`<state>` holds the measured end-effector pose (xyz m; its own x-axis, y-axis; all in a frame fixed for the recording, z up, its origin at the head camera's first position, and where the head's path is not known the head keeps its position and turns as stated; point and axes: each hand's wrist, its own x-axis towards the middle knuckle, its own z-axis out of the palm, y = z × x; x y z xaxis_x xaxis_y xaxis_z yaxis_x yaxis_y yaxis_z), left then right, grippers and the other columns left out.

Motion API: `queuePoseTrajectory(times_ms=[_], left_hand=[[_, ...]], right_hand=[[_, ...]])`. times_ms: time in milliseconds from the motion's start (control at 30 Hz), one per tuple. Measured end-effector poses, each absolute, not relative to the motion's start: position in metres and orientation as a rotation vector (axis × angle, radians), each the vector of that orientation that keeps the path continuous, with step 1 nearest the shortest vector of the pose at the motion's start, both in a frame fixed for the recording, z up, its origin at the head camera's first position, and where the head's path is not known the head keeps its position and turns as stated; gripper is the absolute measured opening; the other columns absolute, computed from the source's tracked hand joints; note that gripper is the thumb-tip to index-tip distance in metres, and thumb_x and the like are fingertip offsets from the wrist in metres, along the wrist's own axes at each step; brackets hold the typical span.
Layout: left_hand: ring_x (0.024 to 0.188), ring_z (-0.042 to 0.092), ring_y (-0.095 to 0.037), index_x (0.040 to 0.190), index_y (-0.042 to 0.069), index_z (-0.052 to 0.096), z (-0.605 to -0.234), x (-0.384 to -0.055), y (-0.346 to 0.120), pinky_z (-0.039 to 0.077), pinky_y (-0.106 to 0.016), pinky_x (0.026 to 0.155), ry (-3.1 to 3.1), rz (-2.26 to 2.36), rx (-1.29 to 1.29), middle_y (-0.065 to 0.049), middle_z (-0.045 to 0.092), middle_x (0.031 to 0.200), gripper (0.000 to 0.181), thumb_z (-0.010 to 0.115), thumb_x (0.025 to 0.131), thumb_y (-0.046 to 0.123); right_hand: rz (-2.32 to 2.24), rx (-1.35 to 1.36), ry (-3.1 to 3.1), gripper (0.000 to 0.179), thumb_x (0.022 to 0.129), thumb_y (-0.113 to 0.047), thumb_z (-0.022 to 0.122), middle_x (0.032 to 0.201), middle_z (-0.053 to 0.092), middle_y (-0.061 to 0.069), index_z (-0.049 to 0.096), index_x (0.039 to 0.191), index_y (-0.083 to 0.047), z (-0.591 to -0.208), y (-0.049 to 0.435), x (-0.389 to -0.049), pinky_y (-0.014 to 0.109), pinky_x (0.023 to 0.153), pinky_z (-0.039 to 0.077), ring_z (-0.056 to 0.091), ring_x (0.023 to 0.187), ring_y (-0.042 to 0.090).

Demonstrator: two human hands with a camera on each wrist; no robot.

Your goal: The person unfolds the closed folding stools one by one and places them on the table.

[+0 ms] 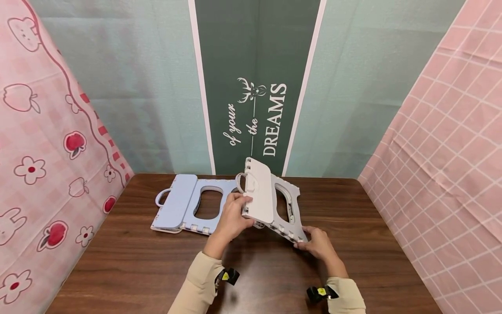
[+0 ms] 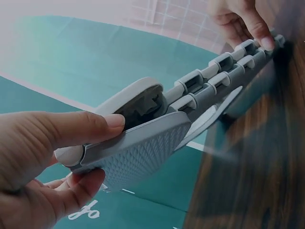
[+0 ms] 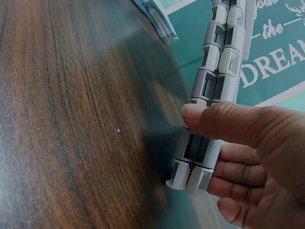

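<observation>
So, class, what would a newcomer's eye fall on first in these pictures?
Probably the white-and-grey folding stool, held tilted by the left grip and right grip. To its left, a light-blue folding stool lies on the wood-grain table; behind, white DREAMS lettering stands out on a dark green panel.

Brown table (image 1: 349, 218), green lettered backdrop (image 1: 255, 48) behind.

A folded pale-blue stool (image 1: 190, 205) lies on a brown wood-grain table (image 1: 137, 261).

White folding stool (image 1: 260, 192): plastic, one rough-patterned panel
Blue stool (image 1: 181, 199): matt plastic
Tabletop (image 1: 353, 231): wood-grained, slightly glossy
Hangings (image 1: 439, 148): creased cloth
</observation>
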<state>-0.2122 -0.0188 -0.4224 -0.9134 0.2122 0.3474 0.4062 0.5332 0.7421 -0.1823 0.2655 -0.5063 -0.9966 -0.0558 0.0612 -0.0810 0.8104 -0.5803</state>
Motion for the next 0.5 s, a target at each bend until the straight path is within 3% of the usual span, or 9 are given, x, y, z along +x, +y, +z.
queuePoseTrajectory(times_ms=[267,500], left_hand=[[0.103,0.049,-0.028,0.107,0.000,0.066,-0.4161,-0.2116,-0.0172,0.045,-0.038,0.083,-2.491,-1.300,-0.563,-0.014,0.050,0.112,0.056,0.086,0.055,0.002],[0.097,0.053,-0.027,0.106,0.000,0.067,-0.4125,-0.2102,-0.0154,0.047,-0.036,0.079,-2.456,-1.298,-0.576,-0.014,0.052,0.110,0.055,0.087,0.054,0.003]], right_hand=[[0.939,0.109,-2.965,0.060,0.062,-0.021,0.084,0.099,0.065,0.018,0.063,0.112,0.005,-0.5028,0.2632,-0.1817,0.046,0.077,0.045,0.059,0.089,0.033],[0.912,0.094,-2.971,0.060,0.060,-0.023,0.085,0.086,0.065,0.007,0.064,0.110,0.002,-0.5021,0.2644,-0.1809,0.041,0.070,0.045,0.059,0.080,0.027]])
